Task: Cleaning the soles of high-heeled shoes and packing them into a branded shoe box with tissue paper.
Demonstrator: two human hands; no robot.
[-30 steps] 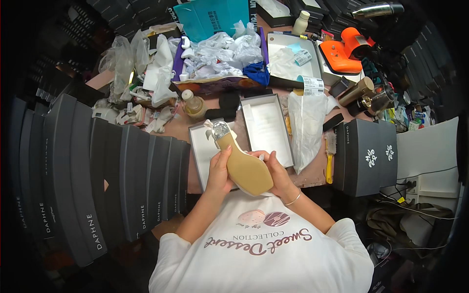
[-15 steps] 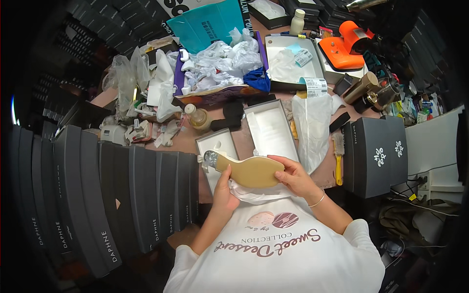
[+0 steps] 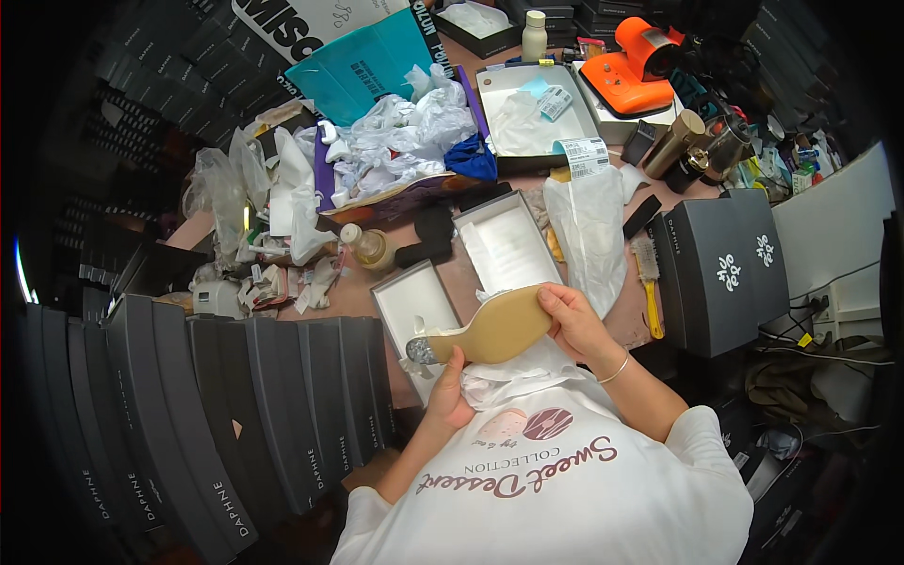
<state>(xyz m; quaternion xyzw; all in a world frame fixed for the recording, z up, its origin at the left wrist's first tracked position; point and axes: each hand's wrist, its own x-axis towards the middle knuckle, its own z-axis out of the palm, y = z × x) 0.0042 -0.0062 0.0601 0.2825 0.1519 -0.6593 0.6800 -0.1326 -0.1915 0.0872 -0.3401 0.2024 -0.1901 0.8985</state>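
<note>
A shoe (image 3: 504,328) is held in front of my chest with its tan sole facing up. Its glittery silver heel (image 3: 421,350) points to the left, and the broad toe end is on the right, a little higher. My left hand (image 3: 450,395) grips it near the heel, thumb on the sole's edge. At the toe end, my right hand (image 3: 576,325) pinches the edge between thumb and fingers. White tissue paper (image 3: 527,365) bunches below the shoe. Beyond it lie two grey box parts with white insides, a narrower one (image 3: 414,299) and a larger one (image 3: 513,250).
Dark shoe boxes (image 3: 282,405) stand in a row on the left, and more boxes (image 3: 720,268) on the right. Around the table are a yellow-handled brush (image 3: 651,292), a bottle (image 3: 369,247), a white bag (image 3: 586,235), a carton of plastic bags (image 3: 400,141) and an orange device (image 3: 629,85).
The shoe has tilted, its heel end dropping and its toe end rising. My right hand has moved to the toe's upper corner. The whole view has shifted slightly.
</note>
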